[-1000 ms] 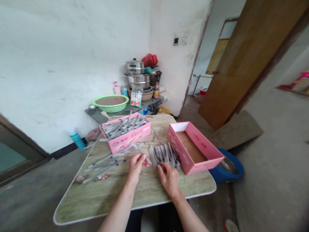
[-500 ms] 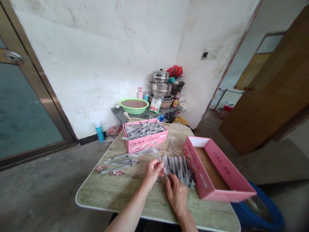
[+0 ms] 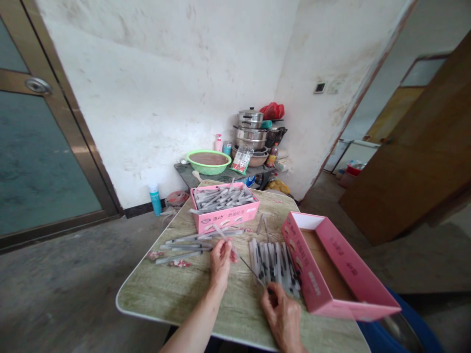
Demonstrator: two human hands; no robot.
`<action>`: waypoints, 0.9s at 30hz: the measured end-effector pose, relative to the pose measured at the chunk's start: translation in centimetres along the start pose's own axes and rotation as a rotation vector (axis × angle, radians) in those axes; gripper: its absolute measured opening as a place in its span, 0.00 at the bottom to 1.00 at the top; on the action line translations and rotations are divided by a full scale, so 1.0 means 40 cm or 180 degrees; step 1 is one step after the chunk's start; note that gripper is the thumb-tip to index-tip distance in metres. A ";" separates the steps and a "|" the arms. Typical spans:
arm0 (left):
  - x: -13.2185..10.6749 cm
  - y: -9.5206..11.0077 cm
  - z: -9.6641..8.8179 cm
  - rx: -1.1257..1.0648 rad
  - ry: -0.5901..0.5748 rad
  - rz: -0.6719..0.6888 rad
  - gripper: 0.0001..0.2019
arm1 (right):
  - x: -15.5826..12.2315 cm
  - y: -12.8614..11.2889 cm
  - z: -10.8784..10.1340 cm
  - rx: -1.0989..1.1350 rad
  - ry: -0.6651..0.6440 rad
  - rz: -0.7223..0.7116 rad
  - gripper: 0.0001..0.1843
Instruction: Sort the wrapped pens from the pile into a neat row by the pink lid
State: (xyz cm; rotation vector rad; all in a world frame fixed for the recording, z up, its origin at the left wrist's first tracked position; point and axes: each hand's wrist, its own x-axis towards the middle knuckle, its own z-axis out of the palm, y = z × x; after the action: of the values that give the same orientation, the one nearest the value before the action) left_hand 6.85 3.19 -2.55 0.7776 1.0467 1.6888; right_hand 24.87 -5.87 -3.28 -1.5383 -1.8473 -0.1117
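My left hand (image 3: 221, 259) is closed round a clear pen barrel (image 3: 222, 234) that points up and away over the table (image 3: 176, 289). My right hand (image 3: 280, 314) pinches the near end of a thin dark refill (image 3: 251, 272) drawn out of that barrel. Just right of the refill lies a row of several pens (image 3: 274, 262) side by side. A pink box (image 3: 225, 201) full of pen parts stands at the far side. An open, empty pink box (image 3: 333, 269) sits at the right. Several loose barrels (image 3: 184, 245) lie to the left.
Behind the table a low shelf holds a green basin (image 3: 208, 162), stacked steel pots (image 3: 251, 128) and bottles. A glass door (image 3: 40, 162) is on the left, a wooden door (image 3: 415, 171) on the right. A blue tub (image 3: 401, 333) stands under the table's right edge.
My hands have drawn apart: the right hand has pulled back toward me, drawing the dark refill out of the barrel that the left hand holds. The camera has turned left.
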 end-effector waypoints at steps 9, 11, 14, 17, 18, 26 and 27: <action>-0.006 -0.035 0.001 0.0779 -0.0316 -0.0081 0.23 | -0.014 0.040 -0.036 -0.0520 0.0258 0.0580 0.22; -0.018 -0.045 0.010 0.1161 -0.0581 -0.0209 0.25 | 0.005 0.022 -0.024 -0.0753 0.0220 0.0738 0.21; -0.036 -0.053 0.023 0.1633 -0.0786 -0.0183 0.24 | 0.037 -0.010 -0.001 -0.1088 0.0069 0.0869 0.17; -0.045 -0.049 0.037 0.2173 -0.0969 0.0155 0.21 | 0.063 -0.036 0.021 -0.1292 -0.0055 0.0824 0.14; -0.047 -0.046 0.040 0.2372 -0.1032 0.0291 0.20 | 0.068 -0.041 0.028 -0.1329 -0.0084 0.0785 0.13; -0.064 -0.016 0.036 0.2796 -0.1084 0.0513 0.19 | 0.050 -0.021 0.074 -0.1459 0.0163 0.0476 0.17; -0.063 -0.012 0.031 0.2810 -0.1065 0.0542 0.19 | 0.046 -0.016 0.076 -0.1419 0.0220 0.0429 0.18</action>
State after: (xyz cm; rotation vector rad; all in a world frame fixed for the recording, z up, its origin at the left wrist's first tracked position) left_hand 8.95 1.23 -2.53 1.6809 1.5131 1.1137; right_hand 22.84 -3.02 -4.24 -1.9267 -1.7329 -0.5371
